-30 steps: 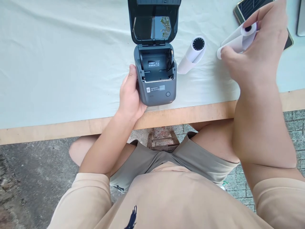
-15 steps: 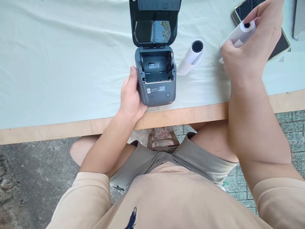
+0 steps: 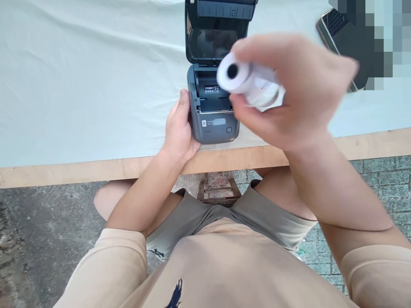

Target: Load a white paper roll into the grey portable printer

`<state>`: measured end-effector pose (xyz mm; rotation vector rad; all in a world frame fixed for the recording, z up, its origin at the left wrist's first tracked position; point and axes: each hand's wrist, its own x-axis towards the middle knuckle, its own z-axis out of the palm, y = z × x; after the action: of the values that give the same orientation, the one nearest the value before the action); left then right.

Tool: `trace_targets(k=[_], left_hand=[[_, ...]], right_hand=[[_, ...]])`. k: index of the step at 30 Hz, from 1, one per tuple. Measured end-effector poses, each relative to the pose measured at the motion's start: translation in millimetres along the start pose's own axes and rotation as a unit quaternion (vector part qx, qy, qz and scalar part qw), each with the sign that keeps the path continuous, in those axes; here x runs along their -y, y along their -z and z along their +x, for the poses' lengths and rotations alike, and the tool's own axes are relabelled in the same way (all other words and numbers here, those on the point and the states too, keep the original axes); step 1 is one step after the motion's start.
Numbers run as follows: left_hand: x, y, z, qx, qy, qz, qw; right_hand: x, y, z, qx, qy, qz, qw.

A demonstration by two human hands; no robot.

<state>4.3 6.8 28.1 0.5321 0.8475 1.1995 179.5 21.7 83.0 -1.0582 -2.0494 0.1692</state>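
Note:
A dark grey label printer point(image 3: 218, 128) stands on the cloth near the table's front edge. Its lid point(image 3: 218, 38) is swung up and back, and the paper compartment point(image 3: 210, 100) is bare inside. Along the printer's left side, my left hand point(image 3: 180, 128) is wrapped with the thumb up. Between thumb and fingers of my right hand point(image 3: 298, 90) is a white paper roll point(image 3: 224, 81), its hollow core facing me, held in front of the compartment's right side. My right hand is slightly blurred. The second paper roll seen earlier cannot be made out clearly behind my right hand and the held roll.
A dark phone-like slab point(image 3: 346, 47) lies at the back right, partly hidden by my hand and by pixelated blocks. Pale cloth point(image 3: 96, 85) covers the table, whose wooden front edge point(image 3: 128, 169) crosses above my lap. A wooden stool point(image 3: 220, 192) is below.
My right hand has brought the paper roll from the phone-like slab leftward to the printer. My left hand still holds the printer. The view has shifted slightly.

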Motion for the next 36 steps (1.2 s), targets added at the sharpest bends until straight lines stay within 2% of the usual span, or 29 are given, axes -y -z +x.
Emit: trace_targets(k=[2, 4, 7, 10, 14, 17, 20, 24, 26, 29, 33, 36], left_hand=[[-1.7, -2.2, -1.4, -0.005, 0.007, -0.009, 1.000], [-3.2, -3.7, -2.4, -0.007, 0.014, -0.009, 1.000], [-4.1, -4.0, -3.0, -0.018, 0.013, 0.007, 1.000], [-3.8, -2.9, -3.2, -0.028, 0.003, 0.016, 0.999], [-3.3, -2.1, -3.5, -0.026, 0.003, 0.030, 0.999], [-2.2, -1.7, -2.8, -0.030, 0.006, 0.035, 0.999], [0.7, 0.0, -1.1, -0.031, -0.006, 0.030, 0.999], [4.4, 3.4, 1.9, -0.019, -0.009, 0.025, 0.999], [4.0, 3.9, 2.7, -0.008, 0.002, 0.023, 1.000], [0.3, 2.8, 2.0, 0.019, 0.019, 0.020, 0.999], [-3.2, 3.6, -1.9, 0.077, 0.007, 0.026, 0.997], [-1.4, 7.1, -4.2, 0.063, -0.006, 0.058, 0.996]], right_hand=[[10.5, -11.0, 6.3, -0.002, 0.066, -0.039, 0.997], [13.2, -16.1, 12.5, 0.024, 0.093, -0.102, 0.990], [9.4, -16.0, 18.5, 0.103, 0.077, -0.163, 0.978], [5.7, -13.9, 21.0, 0.161, 0.061, -0.170, 0.970], [5.5, -13.8, 23.5, 0.213, 0.027, -0.166, 0.963], [6.5, -13.4, 23.8, 0.229, -0.005, -0.176, 0.957], [7.4, -13.3, 17.8, 0.193, 0.012, -0.174, 0.966], [8.0, -19.0, -2.8, 0.081, 0.090, -0.156, 0.980], [7.8, -24.4, -15.0, 0.046, 0.123, -0.134, 0.982], [7.5, -32.0, -28.7, 0.024, 0.143, -0.088, 0.986], [9.0, -35.5, -33.3, 0.006, 0.131, -0.060, 0.990], [7.9, -31.1, -27.5, 0.005, 0.118, -0.016, 0.993]])
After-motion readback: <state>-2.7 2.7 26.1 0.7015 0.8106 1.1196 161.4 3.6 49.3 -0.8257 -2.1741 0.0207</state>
